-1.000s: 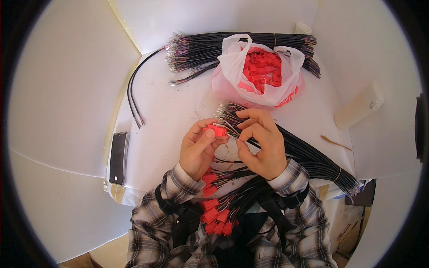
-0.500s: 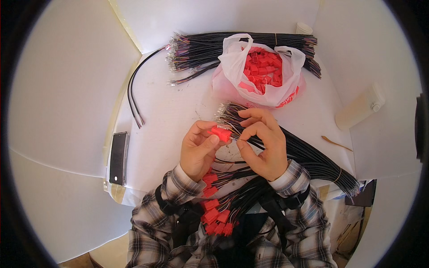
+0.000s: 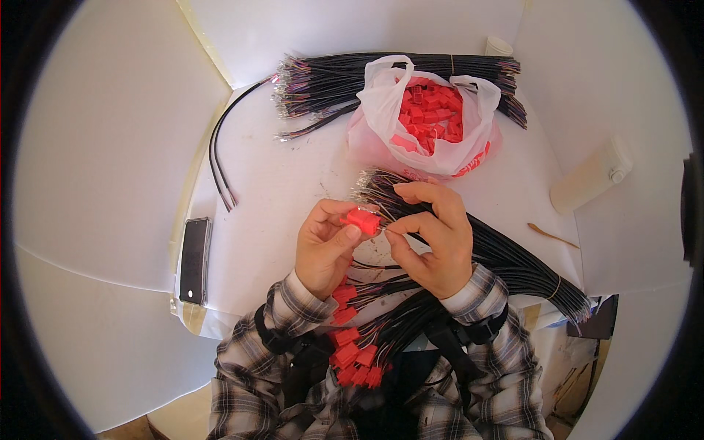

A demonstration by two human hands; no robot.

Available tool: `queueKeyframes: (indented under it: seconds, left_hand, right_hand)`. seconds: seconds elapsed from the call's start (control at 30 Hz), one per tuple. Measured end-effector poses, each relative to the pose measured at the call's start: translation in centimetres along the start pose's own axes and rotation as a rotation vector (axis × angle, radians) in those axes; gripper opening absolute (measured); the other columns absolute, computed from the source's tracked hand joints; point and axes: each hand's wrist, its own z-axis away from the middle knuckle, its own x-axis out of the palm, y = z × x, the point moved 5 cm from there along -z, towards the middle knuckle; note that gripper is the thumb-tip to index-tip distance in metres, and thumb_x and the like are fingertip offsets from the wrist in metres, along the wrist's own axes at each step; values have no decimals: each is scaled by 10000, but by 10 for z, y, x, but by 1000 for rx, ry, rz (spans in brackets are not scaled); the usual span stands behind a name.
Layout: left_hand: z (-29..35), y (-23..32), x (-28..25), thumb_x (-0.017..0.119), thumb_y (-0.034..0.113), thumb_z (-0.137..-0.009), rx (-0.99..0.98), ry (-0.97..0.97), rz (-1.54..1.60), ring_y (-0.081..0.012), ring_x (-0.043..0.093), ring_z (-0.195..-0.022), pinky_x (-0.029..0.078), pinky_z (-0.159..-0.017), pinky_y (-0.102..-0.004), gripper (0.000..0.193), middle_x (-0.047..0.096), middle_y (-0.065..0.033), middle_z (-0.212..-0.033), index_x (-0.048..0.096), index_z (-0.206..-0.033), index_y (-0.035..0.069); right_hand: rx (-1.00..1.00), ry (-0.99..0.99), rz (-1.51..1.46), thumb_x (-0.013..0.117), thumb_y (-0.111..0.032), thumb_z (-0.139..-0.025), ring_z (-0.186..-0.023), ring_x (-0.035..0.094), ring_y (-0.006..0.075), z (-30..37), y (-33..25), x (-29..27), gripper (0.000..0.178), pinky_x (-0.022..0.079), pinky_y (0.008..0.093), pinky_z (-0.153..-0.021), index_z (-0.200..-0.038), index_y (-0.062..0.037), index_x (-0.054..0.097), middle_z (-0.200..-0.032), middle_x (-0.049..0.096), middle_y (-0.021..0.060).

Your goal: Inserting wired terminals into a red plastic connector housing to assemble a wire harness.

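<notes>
Between thumb and fingers, my left hand [image 3: 323, 246] holds a small red plastic connector housing [image 3: 363, 221]. My right hand [image 3: 436, 238] pinches a thin wire at the housing's right end, its other fingers raised. Whether the wire's tip sits inside the housing I cannot tell. Just behind lies a bundle of black cables [image 3: 491, 246] with stripped, metal-tipped ends, running to the right. Nearer to me rest cables with red connectors [image 3: 352, 352] on their ends, partly over my lap.
A white plastic bag [image 3: 374, 139] full of red connectors stands at the back, before another black cable bundle [image 3: 330, 70]. A phone [image 3: 195, 260] lies at left, beside a loose cable [image 3: 214, 147]. A pale bottle [image 3: 592, 176] and a thin brown tool [image 3: 551, 235] are at right.
My right hand's thumb and index finger have shifted slightly left, closer to the red connector housing. The left hand stays nearly in place.
</notes>
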Motion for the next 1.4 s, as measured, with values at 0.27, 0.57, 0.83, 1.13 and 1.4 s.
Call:
queueKeyframes:
  seconds: [0.27,0.57,0.83,1.13,1.4]
  left_hand:
    - [0,1,-2,579,32,-797,25,17,-106,-187,568,-877,451,-792,-309,236,577,-121,-951,460,-1000,11]
    - [1,2,0,585,43,-796,6,29,-77,-186,579,-843,470,-788,-318,236,583,-121,-927,482,-1005,1]
    - [2,4,-1,607,0,-762,198,-20,-294,-176,571,-845,448,-791,-300,247,579,-115,-926,492,-981,-8]
    - [2,2,-3,600,34,-783,64,28,-101,-185,576,-836,454,-780,-306,224,583,-117,-930,497,-978,-4]
    - [2,1,-5,607,15,-770,61,15,-131,-182,580,-827,456,-776,-303,248,590,-119,-924,511,-998,-7]
  right_hand:
    - [-56,-1,51,677,-56,-588,-888,519,267,-1,-2,-2,180,382,453,-855,-737,-86,580,-990,555,77]
    - [-88,-11,57,667,-59,-602,-875,516,257,-2,-6,-3,168,375,452,-860,-741,-90,577,-964,562,56]
    - [-37,-15,66,674,-59,-594,-877,510,257,2,-2,-2,184,369,447,-857,-750,-92,582,-959,559,50]
    - [1,22,19,681,-54,-593,-887,509,267,-1,-2,-4,180,356,456,-869,-740,-94,585,-966,556,71]
    - [-18,-13,5,660,-36,-592,-888,512,268,-2,-3,-1,178,368,449,-866,-734,-86,564,-972,553,72]
